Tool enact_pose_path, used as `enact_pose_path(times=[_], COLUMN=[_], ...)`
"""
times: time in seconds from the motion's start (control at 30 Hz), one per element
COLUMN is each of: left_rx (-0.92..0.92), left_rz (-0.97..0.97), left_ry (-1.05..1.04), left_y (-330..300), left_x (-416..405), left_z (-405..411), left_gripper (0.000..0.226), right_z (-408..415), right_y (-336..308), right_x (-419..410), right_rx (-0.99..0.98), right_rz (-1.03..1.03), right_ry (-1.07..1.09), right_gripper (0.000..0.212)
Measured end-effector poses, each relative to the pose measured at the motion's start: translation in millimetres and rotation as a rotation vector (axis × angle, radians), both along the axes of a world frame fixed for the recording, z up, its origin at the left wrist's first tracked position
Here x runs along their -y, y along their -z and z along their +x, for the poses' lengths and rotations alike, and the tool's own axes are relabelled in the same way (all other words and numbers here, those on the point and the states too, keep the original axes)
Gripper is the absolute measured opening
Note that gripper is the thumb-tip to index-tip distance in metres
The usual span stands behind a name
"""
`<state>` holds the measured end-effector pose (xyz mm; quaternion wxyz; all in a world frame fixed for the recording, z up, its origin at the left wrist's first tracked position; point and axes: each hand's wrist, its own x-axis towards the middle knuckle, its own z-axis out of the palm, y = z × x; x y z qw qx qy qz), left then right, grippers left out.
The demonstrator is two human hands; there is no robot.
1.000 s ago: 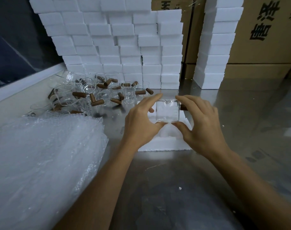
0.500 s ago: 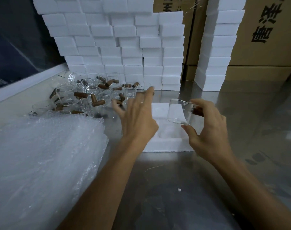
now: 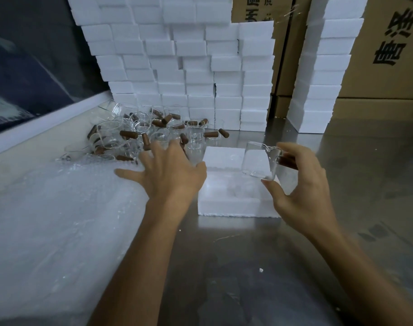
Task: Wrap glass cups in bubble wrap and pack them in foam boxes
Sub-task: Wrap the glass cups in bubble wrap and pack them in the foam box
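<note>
Moved since the earlier frames: the left hand (image 3: 171, 171), formerly sharing the hold on the cup, has let go and swung leftward; the cup, once level between both hands, now rides tilted in the right hand alone.

Item 1. Left hand. Fingers spread and straight, grasping nothing, palm down. It hovers between the cup cluster and the near edge of the bubble wrap; contact with either cannot be told.

Item 2. Right hand (image 3: 302, 184). Thumb under the base, fingers curled over the top at the handle, pinching the clear glass cup with a pouring lip and brown wooden side handle (image 3: 259, 161). The cup is held tilted, above the box and clear of it.

Item 3. Open white foam box with a moulded recess (image 3: 226, 203). Lies on the table directly under the cup; its recess looks unfilled.

Item 4. Heap of clear bubble wrap sheets (image 3: 59, 220). Left of the hands, covering that side of the table.

Item 5. Cluster of unwrapped clear glass cups with brown handles (image 3: 139, 132). Behind the left hand, against the stacks.

Item 6. Stacked white foam boxes (image 3: 177, 67) and brown cardboard cartons (image 3: 389, 55) at the rear; grey metal table (image 3: 247, 267) beneath all.

Judgement: the cup is bare, so wrapping comes first; the freed hand is probably going for a sheet.
</note>
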<state>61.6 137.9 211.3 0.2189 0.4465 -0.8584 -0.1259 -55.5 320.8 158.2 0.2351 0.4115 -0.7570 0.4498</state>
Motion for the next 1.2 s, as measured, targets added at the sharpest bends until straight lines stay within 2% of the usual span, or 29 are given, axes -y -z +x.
enact_pose_path(times=[0.23,0.33,0.4,0.5,0.53,0.63,0.7,0.77,0.87,1.0,1.1,1.2], left_rx=[0.092,0.076,-0.058,-0.376,-0.469,-0.683,-0.747,-0.707,-0.622,-0.545,-0.473,-0.374], left_rz=[-0.01,-0.084,-0.215,-0.415,-0.45,-0.494,-0.532,-0.52,-0.413,-0.273,-0.155,-0.124], left_ry=[-0.087,-0.121,-0.14,-0.074,-0.014,0.266,0.466,0.571,0.597,0.516,0.353,0.238], left_y=[8.6,11.8,12.0,7.9,5.5,1.8,5.6,12.2,25.5,38.5,43.7,49.5], left_x=[7.5,10.0,6.3,-7.8,-13.0,-29.1,-36.4,-40.0,-40.4,-34.8,-25.5,-15.7], left_z=[7.0,8.4,7.7,2.4,-1.4,-16.8,-26.7,-33.9,-39.3,-41.3,-38.3,-32.9], left_gripper=[0.051,0.049,0.043,0.025,0.022,0.035,0.04,0.042,0.044,0.044,0.041,0.044], right_z=[6.4,7.0,6.0,5.3,4.6,2.8,-0.2,-4.1,-9.4,-11.4,-9.3,-5.8], right_y=[0.4,0.8,1.2,0.6,0.3,0.6,0.7,0.6,0.4,1.5,1.7,-0.3], right_x=[2.6,3.6,3.4,3.1,2.9,1.7,0.3,-0.7,-2.3,-3.2,-3.1,-2.9], right_rx=[-0.013,-0.012,-0.005,0.007,0.01,0.025,0.038,0.022,0.016,0.027,0.055,0.111], right_rz=[-0.017,-0.011,-0.007,-0.011,-0.013,-0.035,-0.067,-0.102,-0.129,-0.122,-0.134,-0.162], right_ry=[-0.046,-0.06,-0.063,-0.064,-0.06,-0.027,0.002,0.034,0.064,0.048,0.024,0.005], right_gripper=[0.066,0.066,0.064,0.063,0.063,0.063,0.062,0.06,0.056,0.055,0.054,0.052])
